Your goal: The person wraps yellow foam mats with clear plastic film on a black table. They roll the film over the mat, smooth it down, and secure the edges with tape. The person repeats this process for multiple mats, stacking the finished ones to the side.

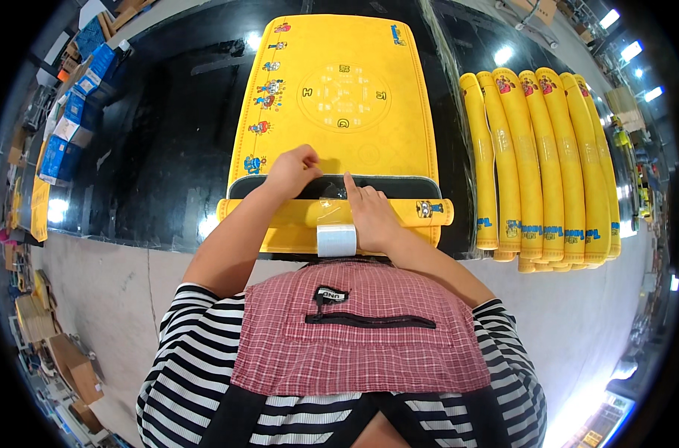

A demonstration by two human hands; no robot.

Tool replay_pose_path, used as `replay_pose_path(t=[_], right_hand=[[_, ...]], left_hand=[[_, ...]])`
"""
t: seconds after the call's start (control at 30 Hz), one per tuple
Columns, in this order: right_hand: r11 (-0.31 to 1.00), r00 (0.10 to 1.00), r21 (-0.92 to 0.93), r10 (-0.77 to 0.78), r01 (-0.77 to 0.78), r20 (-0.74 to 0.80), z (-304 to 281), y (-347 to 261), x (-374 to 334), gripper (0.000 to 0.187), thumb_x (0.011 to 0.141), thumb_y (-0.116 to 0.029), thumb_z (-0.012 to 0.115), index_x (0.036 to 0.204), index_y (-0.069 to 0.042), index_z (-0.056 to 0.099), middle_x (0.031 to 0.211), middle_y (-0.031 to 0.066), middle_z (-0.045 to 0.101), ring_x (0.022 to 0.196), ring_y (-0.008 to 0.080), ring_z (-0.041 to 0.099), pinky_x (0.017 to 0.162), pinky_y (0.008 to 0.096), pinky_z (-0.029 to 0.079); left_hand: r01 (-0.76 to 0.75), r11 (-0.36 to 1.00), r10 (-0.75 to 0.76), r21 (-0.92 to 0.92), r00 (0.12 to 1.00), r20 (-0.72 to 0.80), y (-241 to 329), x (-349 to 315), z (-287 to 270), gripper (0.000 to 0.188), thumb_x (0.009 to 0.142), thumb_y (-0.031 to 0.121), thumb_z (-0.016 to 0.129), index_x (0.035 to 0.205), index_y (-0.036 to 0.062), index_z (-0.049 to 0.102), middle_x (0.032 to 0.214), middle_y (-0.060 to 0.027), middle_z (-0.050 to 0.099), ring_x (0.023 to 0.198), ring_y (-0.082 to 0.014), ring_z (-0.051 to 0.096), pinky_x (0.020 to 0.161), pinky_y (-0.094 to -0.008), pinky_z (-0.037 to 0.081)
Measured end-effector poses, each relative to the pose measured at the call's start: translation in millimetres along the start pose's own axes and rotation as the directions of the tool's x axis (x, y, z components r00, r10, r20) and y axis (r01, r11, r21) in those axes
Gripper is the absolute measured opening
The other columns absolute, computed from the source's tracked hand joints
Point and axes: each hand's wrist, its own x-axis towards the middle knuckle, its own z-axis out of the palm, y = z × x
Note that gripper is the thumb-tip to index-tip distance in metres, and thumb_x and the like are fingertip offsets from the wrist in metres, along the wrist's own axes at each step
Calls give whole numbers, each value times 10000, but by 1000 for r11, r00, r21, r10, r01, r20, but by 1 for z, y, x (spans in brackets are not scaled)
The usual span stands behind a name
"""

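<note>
A yellow mat [338, 142] printed with cartoon figures and a ring design lies flat on the black table in front of me. Across its near end sits a rolled yellow mat [280, 213], with a dark grey band [259, 187] just beyond it. Clear tape [336, 214] runs over the roll's middle, above a whitish roll [336, 241] at the table's near edge. Just past the rolled mat, my left hand [293, 173] has its fingers curled together; anything between them is hidden. My right hand [372, 214] rests on the rolled mat beside the tape, fingers stretched forward.
Several rolled yellow mats [537, 164] are piled side by side on the table at the right. Blue-and-white boxes [59, 158] line the far left edge, near a yellow piece [40, 209]. Cardboard boxes [74, 366] stand on the floor at the left.
</note>
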Motion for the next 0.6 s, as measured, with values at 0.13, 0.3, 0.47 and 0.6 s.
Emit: replay_pose_path(t=[0.13, 0.3, 0.47, 0.6], right_hand=[[999, 1000, 38, 10, -10, 0, -4, -1, 1, 1060, 779, -247, 721, 1578, 146, 146, 1223, 252, 587, 1115, 373, 547, 993, 451, 423], [996, 998, 89, -12, 18, -69, 3, -4, -7, 1070, 774, -216, 728, 1585, 137, 125, 1242, 263, 558, 1133, 387, 529, 1024, 467, 406], [999, 989, 43, -27, 33, -146, 10, -3, -9, 1026, 783, -235, 713, 1573, 142, 177, 1192, 239, 584, 1106, 376, 543, 991, 468, 416], [1000, 994, 13, -23, 25, -104, 11, 4, 1, 1005, 782, -226, 709, 1566, 145, 203, 1155, 224, 604, 1072, 368, 564, 926, 459, 450]], left_hand=[[-109, 986, 137, -126, 959, 247, 5, -15, 17, 148, 1022, 105, 576, 1100, 15, 663, 1026, -138, 734, 964, -249, 697, 886, -339, 539], [-97, 994, 81, 45, 956, 283, -2, -15, 26, 242, 1029, 145, 508, 1132, 7, 678, 1063, -182, 729, 1002, -327, 684, 929, -382, 526], [-125, 983, 82, 132, 954, 289, 5, -20, 28, 255, 983, 127, 508, 1084, 4, 708, 1093, -217, 722, 1045, -376, 672, 951, -419, 517], [-268, 922, 186, 278, 939, 289, 6, -16, 25, 270, 968, 158, 507, 1068, 14, 712, 1055, -227, 722, 1028, -394, 674, 927, -453, 521]])
